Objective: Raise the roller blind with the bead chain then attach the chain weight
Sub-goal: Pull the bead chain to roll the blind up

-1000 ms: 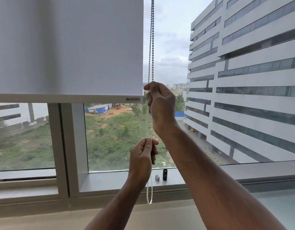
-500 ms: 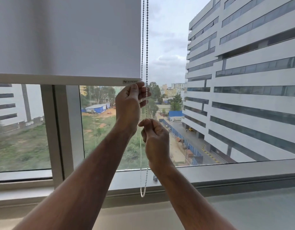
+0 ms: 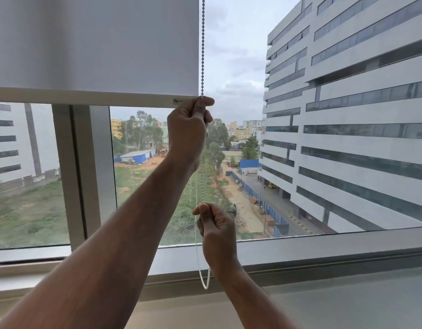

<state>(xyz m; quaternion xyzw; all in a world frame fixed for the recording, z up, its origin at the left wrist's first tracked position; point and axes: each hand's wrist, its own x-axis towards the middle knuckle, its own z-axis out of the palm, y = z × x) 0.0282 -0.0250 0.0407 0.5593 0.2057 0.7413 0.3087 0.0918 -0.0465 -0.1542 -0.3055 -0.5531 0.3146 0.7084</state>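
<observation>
Both forearms reach up from the bottom of the frame. The left hand [image 3: 190, 129] is fisted around the bead chain [image 3: 202, 48] at centre, just below the roller blind [image 3: 93, 43] hem; the right hand [image 3: 216, 230] pinches it lower down. The small white beads hang in a loop [image 3: 204, 280] near the grey window sill [image 3: 324, 248].

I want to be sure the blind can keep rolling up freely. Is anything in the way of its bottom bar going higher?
Nothing visible blocks it. The blind hangs flat with its bottom bar clear of the frame. The left hand grips the bead chain just beside the bar's right end, and the right hand holds it lower down.
</observation>
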